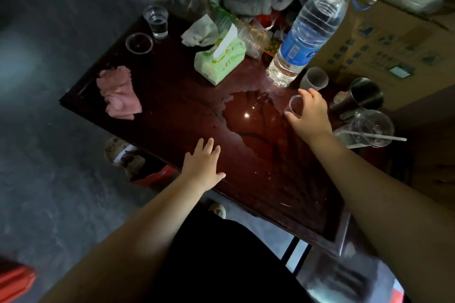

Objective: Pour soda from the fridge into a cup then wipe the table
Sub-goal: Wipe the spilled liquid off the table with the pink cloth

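Two hands: both reach over the dark desk (172, 118).
Left hand (203, 163): fingers straight, palm flat on the desk's near edge.
Right hand (311, 113): curled round a clear cup (294, 106).
Cup: at the desk's right side, beside a puddle (248, 115).
Pink cloth (118, 92): left end, well apart.

Dim room, grey concrete floor (49, 130), dark reddish wooden table (172, 108), cardboard box (381, 39) beside it

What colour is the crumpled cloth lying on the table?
Pink, seen in the head view: the cloth lies near the table's left edge.
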Demonstrator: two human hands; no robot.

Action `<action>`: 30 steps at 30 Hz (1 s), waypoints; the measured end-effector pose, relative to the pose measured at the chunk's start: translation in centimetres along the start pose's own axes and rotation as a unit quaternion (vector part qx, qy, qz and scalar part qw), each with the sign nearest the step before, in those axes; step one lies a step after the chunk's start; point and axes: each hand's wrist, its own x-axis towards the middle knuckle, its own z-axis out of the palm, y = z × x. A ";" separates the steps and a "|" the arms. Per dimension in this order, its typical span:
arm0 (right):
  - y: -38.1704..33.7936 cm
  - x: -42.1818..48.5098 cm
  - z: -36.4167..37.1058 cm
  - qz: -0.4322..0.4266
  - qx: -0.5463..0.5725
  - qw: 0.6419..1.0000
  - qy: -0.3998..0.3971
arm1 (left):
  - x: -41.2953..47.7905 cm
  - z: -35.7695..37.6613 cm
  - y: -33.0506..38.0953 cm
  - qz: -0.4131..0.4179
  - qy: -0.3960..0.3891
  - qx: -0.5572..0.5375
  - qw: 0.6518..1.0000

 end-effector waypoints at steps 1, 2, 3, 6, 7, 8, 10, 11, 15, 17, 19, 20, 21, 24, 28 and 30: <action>0.1 0.3 0.2 0.009 -0.003 1.000 -0.015 | 0.0 0.1 -0.2 0.001 0.002 -0.008 1.000; 0.2 0.5 0.4 0.016 -0.005 1.000 -0.026 | 0.0 0.2 -0.3 0.003 0.002 -0.015 1.000; 0.3 0.7 0.7 0.022 -0.003 0.999 -0.033 | 0.0 0.2 -0.4 0.005 0.003 -0.020 1.000; 0.7 0.9 1.2 0.036 0.005 0.998 -0.046 | -0.1 0.2 -0.6 0.008 0.003 -0.022 1.000; 0.8 1.0 1.3 0.036 0.003 0.998 -0.046 | 0.0 0.3 -0.6 0.009 0.004 -0.021 1.000; 0.9 1.0 1.4 0.035 -0.001 0.998 -0.044 | 0.0 0.3 -0.6 0.009 0.006 -0.022 1.000; 1.0 1.0 1.4 0.031 -0.010 0.999 -0.034 | -0.1 0.4 -0.6 0.008 0.008 -0.025 1.000; 1.0 1.0 1.3 0.029 -0.015 0.999 -0.029 | -0.1 0.4 -0.6 0.008 0.009 -0.027 1.000; 1.1 1.2 1.1 0.030 -0.027 0.999 -0.015 | 0.0 0.5 -0.6 0.005 0.009 -0.021 1.000; 1.1 1.2 1.0 0.031 -0.019 0.999 -0.012 | 0.0 0.5 -0.6 0.004 0.008 -0.018 1.000; 1.2 1.0 0.7 0.032 -0.009 0.999 -0.011 | 0.0 0.5 -0.6 0.003 0.007 -0.016 1.000; 1.3 0.8 0.5 0.031 -0.003 0.999 -0.009 | 0.0 0.5 -0.5 0.003 0.005 -0.015 1.000; 1.4 0.5 0.4 0.029 0.001 1.000 -0.005 | -0.1 0.5 -0.5 0.003 0.004 -0.013 1.000; 2.1 -0.7 -0.3 0.013 0.013 1.000 0.006 | -0.1 0.3 -0.5 0.004 0.004 -0.008 1.000; 3.5 -3.0 -1.6 0.012 0.041 0.999 0.011 | -0.3 0.1 -0.4 0.001 0.001 -0.008 1.000; 4.6 -4.4 -2.2 0.019 0.056 0.998 0.004 | -0.3 0.1 -0.3 0.002 0.001 -0.001 1.000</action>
